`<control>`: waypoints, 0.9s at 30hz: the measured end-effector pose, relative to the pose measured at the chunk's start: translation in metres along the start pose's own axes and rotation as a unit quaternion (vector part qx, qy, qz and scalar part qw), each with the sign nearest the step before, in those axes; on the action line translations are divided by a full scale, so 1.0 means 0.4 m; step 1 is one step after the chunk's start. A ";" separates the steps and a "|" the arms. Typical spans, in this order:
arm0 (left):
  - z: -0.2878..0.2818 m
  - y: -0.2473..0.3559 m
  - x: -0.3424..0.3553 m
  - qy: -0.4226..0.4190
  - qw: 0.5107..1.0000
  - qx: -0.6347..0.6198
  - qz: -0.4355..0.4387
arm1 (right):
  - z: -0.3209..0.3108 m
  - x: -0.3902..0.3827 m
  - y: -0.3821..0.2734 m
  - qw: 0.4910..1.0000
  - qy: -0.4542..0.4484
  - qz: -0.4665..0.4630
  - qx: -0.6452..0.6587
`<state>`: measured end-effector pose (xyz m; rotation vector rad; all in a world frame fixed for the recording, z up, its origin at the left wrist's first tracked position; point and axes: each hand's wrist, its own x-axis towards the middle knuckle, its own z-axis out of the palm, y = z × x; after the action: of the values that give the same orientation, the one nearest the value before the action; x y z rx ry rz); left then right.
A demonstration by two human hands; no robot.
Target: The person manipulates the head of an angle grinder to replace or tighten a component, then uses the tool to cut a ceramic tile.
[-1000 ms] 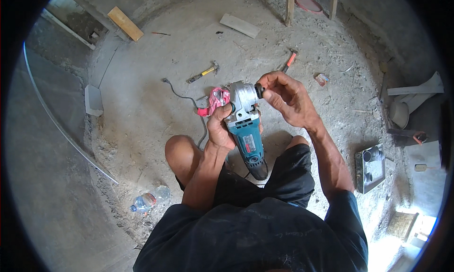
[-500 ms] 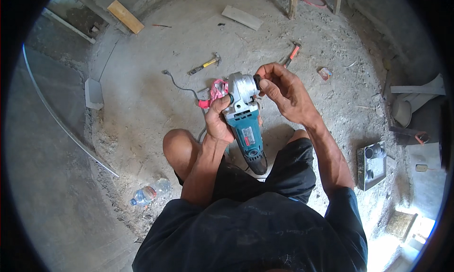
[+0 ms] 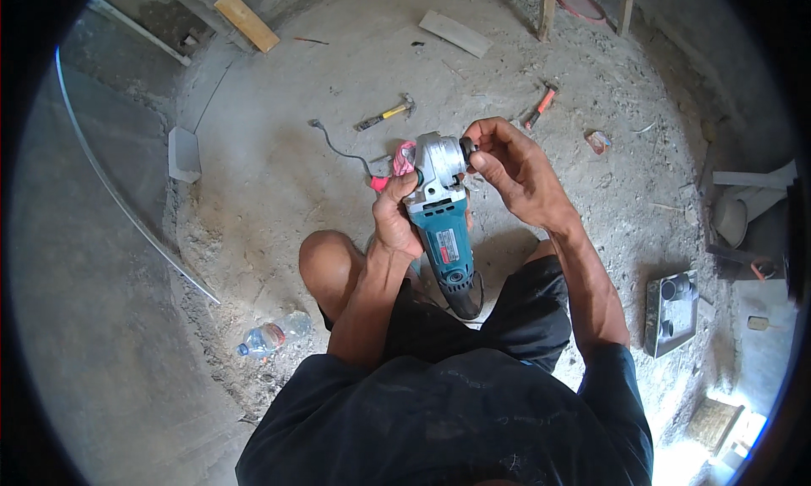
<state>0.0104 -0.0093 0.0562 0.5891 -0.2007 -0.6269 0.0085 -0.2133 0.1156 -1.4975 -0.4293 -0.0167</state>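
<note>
A teal angle grinder [image 3: 443, 237] with a silver metal head stands upright between my knees, its dark rear end lowest. My left hand [image 3: 395, 220] is closed around the neck of the grinder, the thumb pressed on the side of the silver head. On the other side of the head, my right hand [image 3: 532, 182] pinches a small dark round nut [image 3: 468, 151] at the spindle with thumb and forefinger. Its other fingers are curled. No disc shows on the spindle. Behind the head lies a crumpled pink wrapper [image 3: 404, 157], partly hidden by the grinder.
On the dusty floor ahead lie a yellow-handled hammer [image 3: 384, 115], a red-handled hammer [image 3: 541, 108] and a cord with a plug [image 3: 342, 152]. A plastic bottle [image 3: 269, 337] lies at left. A grey tray [image 3: 673, 327] stands at right. Boards [image 3: 456, 34] lie farther off.
My view has shifted, so the floor things sit slightly farther right. The right hand has turned slightly at the nut, its thumb a little lower. The left hand keeps its hold on the grinder.
</note>
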 end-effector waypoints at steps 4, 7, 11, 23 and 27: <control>-0.002 -0.003 0.000 0.002 1.000 0.012 0.000 | -0.010 -0.002 0.003 1.000 -0.017 -0.018 -0.017; -0.014 -0.009 0.004 0.005 1.000 0.013 -0.001 | -0.017 -0.003 0.008 1.000 -0.019 0.010 -0.019; 0.005 -0.009 0.002 0.023 1.000 0.001 0.006 | -0.023 -0.033 0.024 0.999 0.014 0.044 -0.009; 0.034 0.025 0.004 0.006 0.999 -0.032 0.006 | 0.044 -0.278 0.203 0.978 -0.030 0.194 0.063; 0.018 0.070 -0.013 -0.020 0.999 -0.034 0.028 | 0.030 -0.347 0.229 0.974 -0.021 0.225 0.030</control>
<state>0.0174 0.0090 0.0782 0.5034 -0.2320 -0.5898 -0.0979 -0.2285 -0.0118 -1.5081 -0.1157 0.3834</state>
